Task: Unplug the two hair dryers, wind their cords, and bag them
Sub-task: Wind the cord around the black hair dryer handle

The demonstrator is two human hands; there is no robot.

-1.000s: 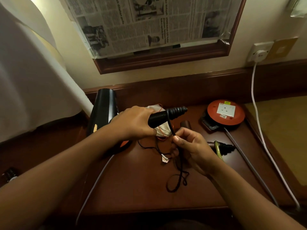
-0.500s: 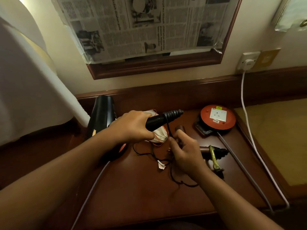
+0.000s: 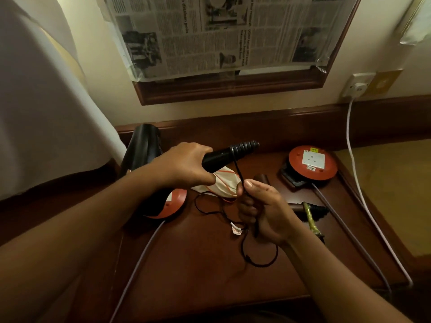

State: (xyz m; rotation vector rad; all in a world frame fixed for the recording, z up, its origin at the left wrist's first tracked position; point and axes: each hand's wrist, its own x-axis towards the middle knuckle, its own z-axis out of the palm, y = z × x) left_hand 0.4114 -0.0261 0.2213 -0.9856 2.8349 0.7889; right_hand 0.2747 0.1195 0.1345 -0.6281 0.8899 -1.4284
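The step in hand looks like cord-winding. The left hand [image 3: 186, 167] grips the handle of a black dryer [image 3: 144, 150] held above the table's [image 3: 186, 276] back-left part, handle end pointing right. The right hand [image 3: 261, 213] pinches the thin black cord [image 3: 238, 169] just below the handle, its slack looped on the table near the middle. A white bag [image 3: 219, 187] lies under the handle. The second dryer [image 3: 307, 209] lies toward the right edge, near an orange reel [image 3: 312, 162]. Next, probably, carry the cord round the handle with steady tension, feeding slack without snagging.
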